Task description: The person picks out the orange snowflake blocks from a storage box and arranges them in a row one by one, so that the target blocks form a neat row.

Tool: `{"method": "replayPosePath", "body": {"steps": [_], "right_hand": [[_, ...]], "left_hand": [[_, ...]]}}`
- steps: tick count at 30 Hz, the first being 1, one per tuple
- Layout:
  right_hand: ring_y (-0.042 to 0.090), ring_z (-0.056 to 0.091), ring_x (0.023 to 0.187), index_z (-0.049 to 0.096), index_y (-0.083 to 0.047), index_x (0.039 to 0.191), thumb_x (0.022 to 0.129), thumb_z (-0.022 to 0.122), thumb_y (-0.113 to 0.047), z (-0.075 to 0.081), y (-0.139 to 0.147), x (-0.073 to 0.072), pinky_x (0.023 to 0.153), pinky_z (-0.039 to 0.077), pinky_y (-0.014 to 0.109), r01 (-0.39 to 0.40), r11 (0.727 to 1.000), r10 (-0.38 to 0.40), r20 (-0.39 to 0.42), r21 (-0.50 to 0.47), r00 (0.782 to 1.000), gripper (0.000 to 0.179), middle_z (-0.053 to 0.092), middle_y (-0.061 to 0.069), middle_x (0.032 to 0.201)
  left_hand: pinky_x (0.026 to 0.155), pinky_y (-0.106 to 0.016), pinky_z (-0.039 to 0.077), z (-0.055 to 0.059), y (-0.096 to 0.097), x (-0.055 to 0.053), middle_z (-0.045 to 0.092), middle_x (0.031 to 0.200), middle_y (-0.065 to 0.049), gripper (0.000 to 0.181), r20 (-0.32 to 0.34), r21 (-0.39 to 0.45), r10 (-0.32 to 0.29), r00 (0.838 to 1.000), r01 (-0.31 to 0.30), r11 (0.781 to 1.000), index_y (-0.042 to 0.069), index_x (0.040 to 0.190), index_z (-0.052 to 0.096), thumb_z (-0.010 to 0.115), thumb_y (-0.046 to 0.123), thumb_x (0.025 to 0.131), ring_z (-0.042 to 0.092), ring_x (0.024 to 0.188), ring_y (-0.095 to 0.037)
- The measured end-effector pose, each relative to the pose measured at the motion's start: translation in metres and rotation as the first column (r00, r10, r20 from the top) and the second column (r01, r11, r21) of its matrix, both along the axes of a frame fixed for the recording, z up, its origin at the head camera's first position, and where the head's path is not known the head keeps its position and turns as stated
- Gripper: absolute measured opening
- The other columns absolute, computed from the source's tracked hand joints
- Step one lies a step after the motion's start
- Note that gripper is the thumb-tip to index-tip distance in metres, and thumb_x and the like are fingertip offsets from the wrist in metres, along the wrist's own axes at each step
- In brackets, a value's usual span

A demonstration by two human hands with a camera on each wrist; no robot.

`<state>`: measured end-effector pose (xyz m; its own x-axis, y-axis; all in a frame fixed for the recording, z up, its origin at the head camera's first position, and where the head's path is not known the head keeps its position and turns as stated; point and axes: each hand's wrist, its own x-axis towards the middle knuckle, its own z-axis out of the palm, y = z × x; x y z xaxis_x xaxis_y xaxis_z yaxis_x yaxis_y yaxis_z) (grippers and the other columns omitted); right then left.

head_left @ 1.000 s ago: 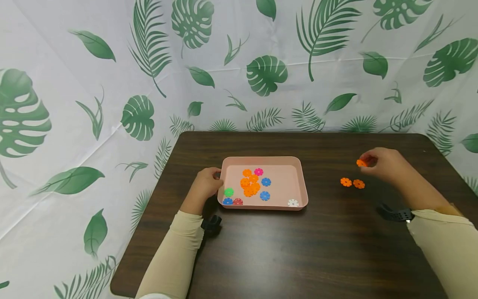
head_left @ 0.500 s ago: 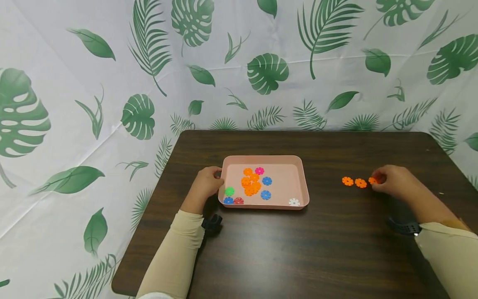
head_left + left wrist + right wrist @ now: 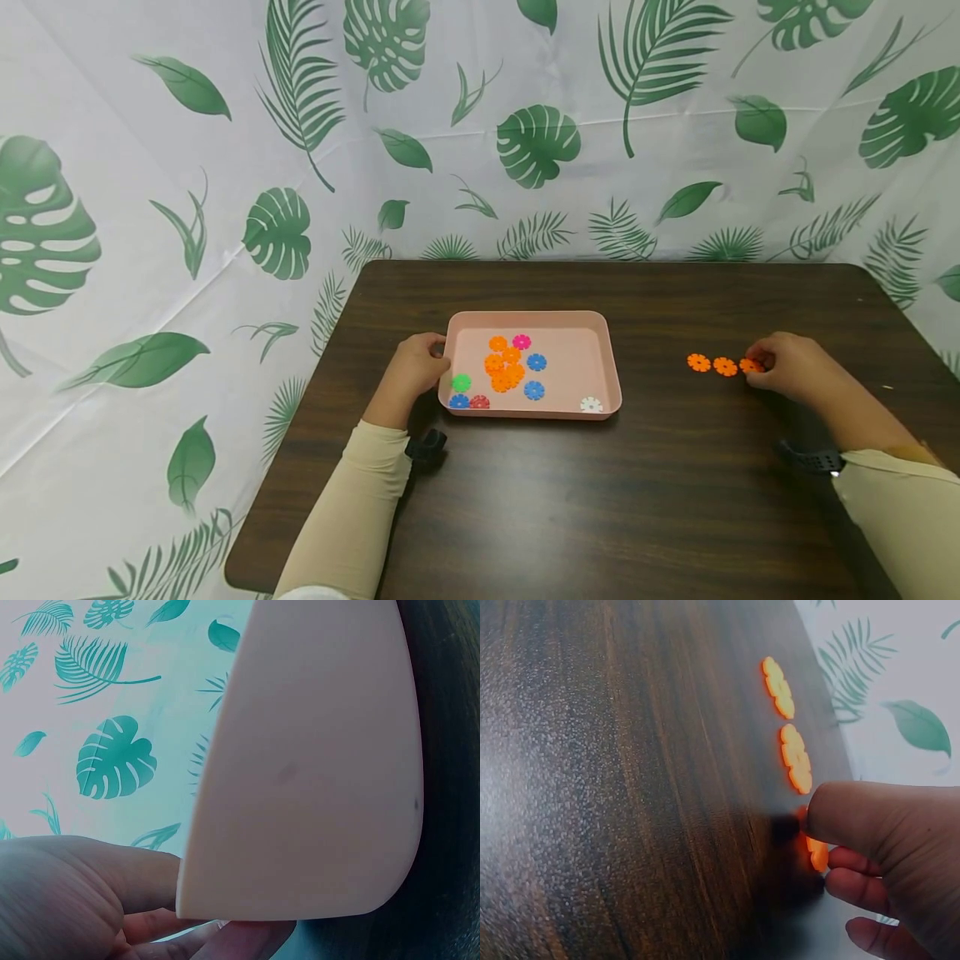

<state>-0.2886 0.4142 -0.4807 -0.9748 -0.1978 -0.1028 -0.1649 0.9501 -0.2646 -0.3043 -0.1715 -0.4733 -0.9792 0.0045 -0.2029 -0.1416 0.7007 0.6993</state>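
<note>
My left hand [image 3: 417, 364] grips the left wall of a shallow pink tray [image 3: 573, 367]; in the left wrist view its thumb and fingers close on the tray's edge. Inside lie several orange notched discs [image 3: 504, 367], plus pink, blue, green, red and white ones. On the table to the right, two orange discs [image 3: 699, 362] [image 3: 725, 367] lie flat in a row. At the right end of that row my right hand [image 3: 791, 367] pinches a third orange disc [image 3: 750, 366]. In the right wrist view my thumb covers part of this disc [image 3: 817, 853], which is at the tabletop.
The dark wood table [image 3: 600, 500] has a rounded far edge, with a white leaf-print cloth [image 3: 450, 167] hanging behind and to the left. Black straps are on both wrists, [image 3: 426, 448] the left strap lying beside the sleeve.
My right hand has moved right and down, bringing the orange disc to the end of the row on the table. My left hand has stayed on the tray.
</note>
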Motion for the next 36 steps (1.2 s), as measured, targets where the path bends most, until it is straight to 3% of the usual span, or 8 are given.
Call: {"method": "replayPosePath", "body": {"steps": [13,19,26,36], "right_hand": [[0.039,0.061,0.088,0.067,0.012,0.108,0.083,0.081,-0.019,0.003,-0.001,0.001,0.077,0.050,0.058,-0.001,1.000,0.001,0.004,0.021,1.000,0.042,0.062,0.022,0.095],[0.047,0.061,0.099,0.065,0.015,0.115,0.086,0.080,-0.019,0.016,-0.006,0.000,0.082,0.050,0.062,-0.003,1.000,0.003,-0.003,-0.001,1.000,0.047,0.062,0.030,0.106],[0.048,0.058,0.105,0.063,0.014,0.122,0.090,0.077,-0.022,0.035,-0.022,-0.002,0.087,0.048,0.065,-0.005,0.999,0.005,-0.001,-0.038,1.000,0.050,0.060,0.033,0.116],[0.042,0.058,0.106,0.067,0.007,0.123,0.091,0.077,-0.021,0.059,-0.066,-0.009,0.087,0.049,0.063,-0.089,0.990,0.074,-0.136,-0.105,0.988,0.044,0.062,0.025,0.117]], "left_hand": [[0.069,-0.036,0.061,-0.001,0.000,-0.001,0.069,0.112,-0.015,0.051,0.041,-0.011,0.019,0.999,-0.018,1.000,0.009,0.141,0.063,0.071,0.016,0.091,0.070,0.078,-0.024],[0.069,-0.036,0.061,-0.001,0.000,-0.001,0.069,0.112,-0.014,0.052,0.043,-0.019,0.022,0.999,-0.021,1.000,0.010,0.142,0.062,0.071,0.017,0.091,0.069,0.079,-0.024],[0.067,-0.035,0.060,0.000,0.000,-0.002,0.069,0.111,-0.013,0.053,0.042,-0.037,0.020,0.999,-0.018,0.999,0.011,0.142,0.062,0.070,0.017,0.091,0.069,0.078,-0.024],[0.066,-0.034,0.059,0.001,0.000,-0.001,0.068,0.109,-0.012,0.053,0.051,-0.044,0.030,0.998,-0.028,0.999,0.011,0.143,0.061,0.071,0.018,0.091,0.067,0.079,-0.024]]}}
